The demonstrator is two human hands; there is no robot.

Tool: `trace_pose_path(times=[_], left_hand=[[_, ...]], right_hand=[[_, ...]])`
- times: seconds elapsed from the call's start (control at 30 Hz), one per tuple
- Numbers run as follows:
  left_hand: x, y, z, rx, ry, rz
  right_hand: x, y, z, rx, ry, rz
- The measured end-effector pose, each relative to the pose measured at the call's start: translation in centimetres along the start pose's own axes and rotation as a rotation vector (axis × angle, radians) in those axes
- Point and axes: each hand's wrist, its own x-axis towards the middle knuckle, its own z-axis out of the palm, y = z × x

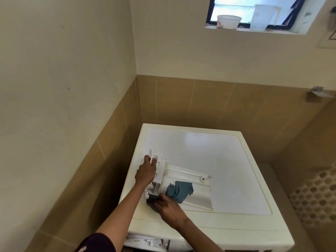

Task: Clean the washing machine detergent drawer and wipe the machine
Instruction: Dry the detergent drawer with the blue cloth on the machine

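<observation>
The white detergent drawer [189, 180] lies removed on top of the white washing machine [209, 153], near its left front corner. My left hand [146, 171] grips the drawer's upright front panel at its far left end. My right hand [168, 208] holds a blue-grey cloth [180, 191] and presses it into the drawer's near end; most of the cloth spreads out inside the drawer. The empty drawer slot [147, 241] shows on the machine's front at the bottom edge of the view.
Tiled walls close in on the left and behind the machine. A window sill [254, 30] high up carries a white tub [228, 21] and a translucent jug [263, 17]. A metal wall fitting [317, 90] sticks out at the right, with mosaic tiling [316, 197] below.
</observation>
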Motion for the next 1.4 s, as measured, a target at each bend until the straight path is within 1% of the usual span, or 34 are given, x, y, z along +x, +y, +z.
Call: trace_pose_path(times=[0.1, 0.2, 0.3, 0.33, 0.43, 0.5, 0.6, 0.63, 0.67, 0.73, 0.77, 0.83, 0.97, 1.0, 1.13, 1.2, 1.3, 1.33, 1.4], left_hand=[[-0.1, 0.1, -0.1, 0.027, -0.036, -0.022], [-0.1, 0.1, -0.2, 0.038, -0.057, -0.049], [0.0, -0.1, -0.3, 0.05, -0.055, -0.059], [0.0, -0.1, -0.2, 0.052, -0.048, -0.056], [-0.6, 0.3, -0.3, 0.002, -0.005, -0.022], [-1.1, 0.6, -0.8, -0.013, 0.03, 0.039], [-1.2, 0.7, -1.4, -0.038, 0.098, 0.205], [-1.2, 0.7, -1.6, -0.078, 0.118, 0.268], [-1.3, 0.5, -1.8, -0.119, 0.123, 0.313], [-1.8, 0.2, -1.7, -0.209, 0.099, 0.355], [-2.1, -0.1, -1.5, -0.258, 0.08, 0.358], [-2.7, -0.8, -0.9, -0.318, 0.043, 0.321], [-2.9, -1.7, 0.3, -0.329, 0.039, 0.301], [-2.9, -1.6, 0.4, -0.328, 0.052, 0.296], [-3.7, -1.8, 0.5, -0.385, 0.055, 0.289], [-4.5, -2.7, 0.8, -0.419, 0.053, 0.279], [-5.3, -4.3, 1.7, -0.466, 0.115, 0.229], [-5.4, -4.6, 1.9, -0.468, 0.133, 0.218], [-5.3, -4.6, 2.0, -0.447, 0.142, 0.23]], right_hand=[[-0.9, 0.3, -0.6, -0.007, -0.084, 0.069], [-2.6, 1.0, -1.5, -0.049, -0.095, 0.133], [-4.1, 1.5, -3.4, -0.044, -0.112, 0.265], [-4.5, 1.7, -4.1, -0.011, -0.101, 0.302], [-4.6, 2.1, -6.4, 0.271, -0.051, 0.438], [-4.0, 2.0, -8.6, 0.455, 0.125, 0.57], [-2.1, 2.3, -12.2, 0.584, 0.531, 0.742], [-1.3, 2.6, -13.3, 0.632, 0.632, 0.789], [-0.5, 2.9, -14.3, 0.663, 0.704, 0.819], [1.3, 3.8, -16.0, 0.691, 0.771, 0.789], [2.3, 4.1, -16.7, 0.706, 0.767, 0.765], [4.3, 4.5, -17.2, 0.698, 0.677, 0.708], [6.8, 4.3, -16.1, 0.555, 0.285, 0.591], [6.9, 4.2, -15.6, 0.534, 0.232, 0.579], [6.4, 4.4, -14.8, 0.616, 0.251, 0.595], [6.2, 4.4, -15.1, 0.649, 0.156, 0.522], [6.8, 3.8, -15.8, 0.559, -0.057, 0.384], [7.0, 3.9, -15.7, 0.51, -0.075, 0.374], [7.2, 4.3, -15.3, 0.428, -0.033, 0.397]])
